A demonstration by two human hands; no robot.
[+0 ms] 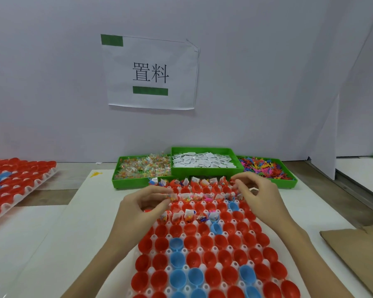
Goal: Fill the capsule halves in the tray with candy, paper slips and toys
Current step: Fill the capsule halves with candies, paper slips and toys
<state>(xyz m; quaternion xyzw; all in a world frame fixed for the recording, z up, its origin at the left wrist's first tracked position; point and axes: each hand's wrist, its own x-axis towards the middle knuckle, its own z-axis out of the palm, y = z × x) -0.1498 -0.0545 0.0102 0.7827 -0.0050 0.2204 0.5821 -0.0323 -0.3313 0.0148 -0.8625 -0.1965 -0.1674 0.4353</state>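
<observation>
A: Left hand [148, 202]: pinching a candy packet [172, 196] over the tray [157, 235], second filled row. Right hand [253, 191]: fingers curled over the far rows, contents unclear.

B: Candy bin [142, 168], slip bin [202, 160], toy bin [265, 168] just behind tray, probably for short reaches. Near capsule halves [205, 259] unfilled.

Illumination: bright, even, diffuse overhead; no glare. Shadows soft, faint below wall sign [151, 72]. Wide-angle distortion bends edges far from sign, esp. lower corners. Detail near sign sharp; fingertips [169, 197] below it slightly blurred.
</observation>
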